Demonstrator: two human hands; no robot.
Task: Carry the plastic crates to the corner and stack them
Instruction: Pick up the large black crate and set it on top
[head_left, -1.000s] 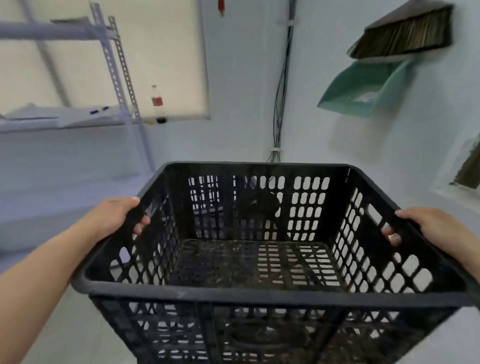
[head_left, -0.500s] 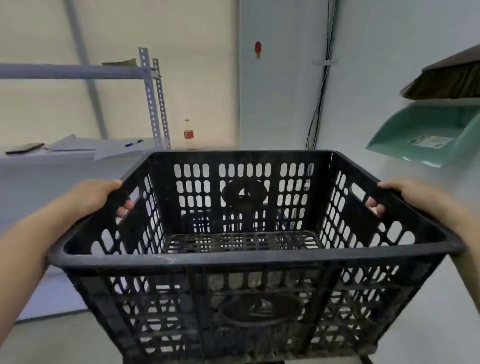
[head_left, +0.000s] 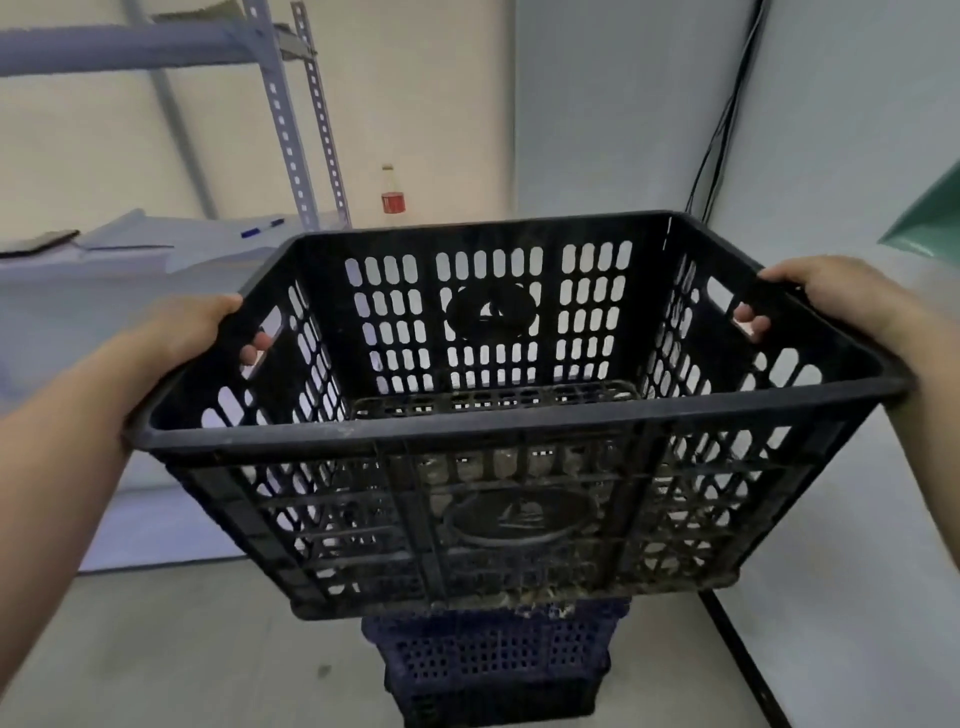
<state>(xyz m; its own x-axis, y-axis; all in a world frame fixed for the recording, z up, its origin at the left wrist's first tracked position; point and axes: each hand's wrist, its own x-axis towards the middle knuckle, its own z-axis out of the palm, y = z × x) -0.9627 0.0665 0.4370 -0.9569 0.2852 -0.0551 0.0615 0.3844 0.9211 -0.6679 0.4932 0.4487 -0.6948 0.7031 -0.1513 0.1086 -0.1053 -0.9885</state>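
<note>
While the left hand and the right hand keep their fingers hooked through the handle holes of the black crate between them, the blue stacked crates now appear below the hands, so lowering seems the next step.

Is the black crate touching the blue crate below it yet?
Cannot tell. In the head view the black crate's bottom edge hides the top of the blue crate, so neither contact nor a gap shows.
</note>
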